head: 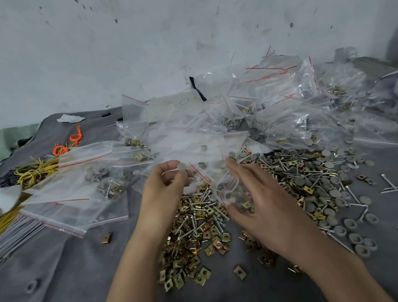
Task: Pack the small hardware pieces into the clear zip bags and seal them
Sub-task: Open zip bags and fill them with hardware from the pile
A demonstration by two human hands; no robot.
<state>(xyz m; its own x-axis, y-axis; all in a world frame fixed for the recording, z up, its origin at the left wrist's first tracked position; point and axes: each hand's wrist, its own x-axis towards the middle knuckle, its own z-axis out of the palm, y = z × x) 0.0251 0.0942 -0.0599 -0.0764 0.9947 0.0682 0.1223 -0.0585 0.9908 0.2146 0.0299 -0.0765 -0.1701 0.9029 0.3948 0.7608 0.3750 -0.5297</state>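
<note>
Two hands (pixel 166 190) (pixel 257 201), many zip bags (pixel 272 82), countless hardware pieces (pixel 198 229).

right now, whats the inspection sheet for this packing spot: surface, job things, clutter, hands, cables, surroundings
surface: wrinkled grey cloth
job's things: loose brass clip nuts, screws and grey caps; filled bags heaped behind; empty bags on the left
clutter: yellow loops, orange loops, paper scrap
hands: left hand pinches a single cap; right hand holds a part-filled zip bag
cables: nothing seen
surroundings: stained white wall
</note>
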